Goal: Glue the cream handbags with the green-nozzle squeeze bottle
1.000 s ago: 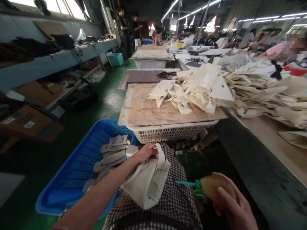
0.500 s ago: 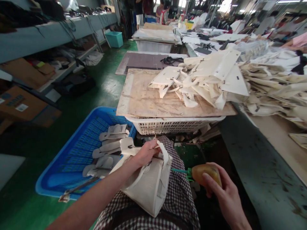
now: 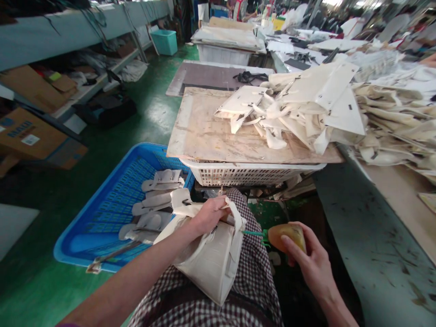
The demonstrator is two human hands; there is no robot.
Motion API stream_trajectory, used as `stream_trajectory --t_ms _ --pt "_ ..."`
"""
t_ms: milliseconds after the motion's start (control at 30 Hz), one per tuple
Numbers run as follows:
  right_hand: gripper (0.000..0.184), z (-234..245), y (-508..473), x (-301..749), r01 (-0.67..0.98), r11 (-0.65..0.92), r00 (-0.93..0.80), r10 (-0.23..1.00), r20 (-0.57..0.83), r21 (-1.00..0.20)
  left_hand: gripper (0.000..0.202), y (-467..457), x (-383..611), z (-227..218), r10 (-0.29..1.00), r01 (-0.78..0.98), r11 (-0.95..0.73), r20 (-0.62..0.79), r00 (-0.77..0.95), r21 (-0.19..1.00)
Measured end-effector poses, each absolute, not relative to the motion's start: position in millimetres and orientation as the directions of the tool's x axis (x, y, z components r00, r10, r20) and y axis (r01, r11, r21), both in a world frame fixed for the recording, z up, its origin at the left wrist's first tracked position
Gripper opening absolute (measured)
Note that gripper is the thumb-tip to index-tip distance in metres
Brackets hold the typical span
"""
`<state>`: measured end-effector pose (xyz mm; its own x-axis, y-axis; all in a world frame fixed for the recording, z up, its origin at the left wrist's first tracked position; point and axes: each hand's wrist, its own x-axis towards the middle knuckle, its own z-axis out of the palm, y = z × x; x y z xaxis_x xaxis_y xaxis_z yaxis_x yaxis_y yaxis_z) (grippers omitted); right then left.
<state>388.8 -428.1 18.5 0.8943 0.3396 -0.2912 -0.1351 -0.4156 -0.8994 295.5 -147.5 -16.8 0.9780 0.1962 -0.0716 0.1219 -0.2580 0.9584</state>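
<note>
On my checked lap lies a cream-white bag (image 3: 207,268), tilted, with a strap and a flap at its top. My left hand (image 3: 211,215) is closed on the bag's upper edge, near the strap; the fingertips are partly hidden by the material. In my right hand (image 3: 308,254) is an amber squeeze bottle (image 3: 286,237) with a thin green nozzle, gripped between thumb and fingers. The bottle lies roughly level, its nozzle pointing left. The nozzle's tip is at the right side of the bag; whether it touches cannot be made out.
A blue basket (image 3: 85,213) holding several pale flat pieces stands on my left. Ahead, a board (image 3: 200,122) on a white basket (image 3: 238,175) carries a heap of cream bag pieces (image 3: 289,106). To the right is a workbench (image 3: 368,236) with more stacked pieces (image 3: 398,127).
My right hand and the bottle have shifted slightly left and up towards the bag. The view has tilted down a little. My left hand keeps its hold on the bag.
</note>
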Motion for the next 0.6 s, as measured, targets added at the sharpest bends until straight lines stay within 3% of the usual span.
stream_trajectory --t_ms 333,600 --pt "0.052 27 -444 382 -0.169 -0.421 0.787 0.486 -0.379 -0.891 0.018 -150 299 -14 0.177 0.084 -0.252 -0.04 0.983 0.964" --pt "0.051 32 -452 359 -0.257 -0.393 0.744 0.502 -0.44 -0.883 0.02 -150 300 -14 0.171 0.079 -0.253 -0.036 0.985 0.964"
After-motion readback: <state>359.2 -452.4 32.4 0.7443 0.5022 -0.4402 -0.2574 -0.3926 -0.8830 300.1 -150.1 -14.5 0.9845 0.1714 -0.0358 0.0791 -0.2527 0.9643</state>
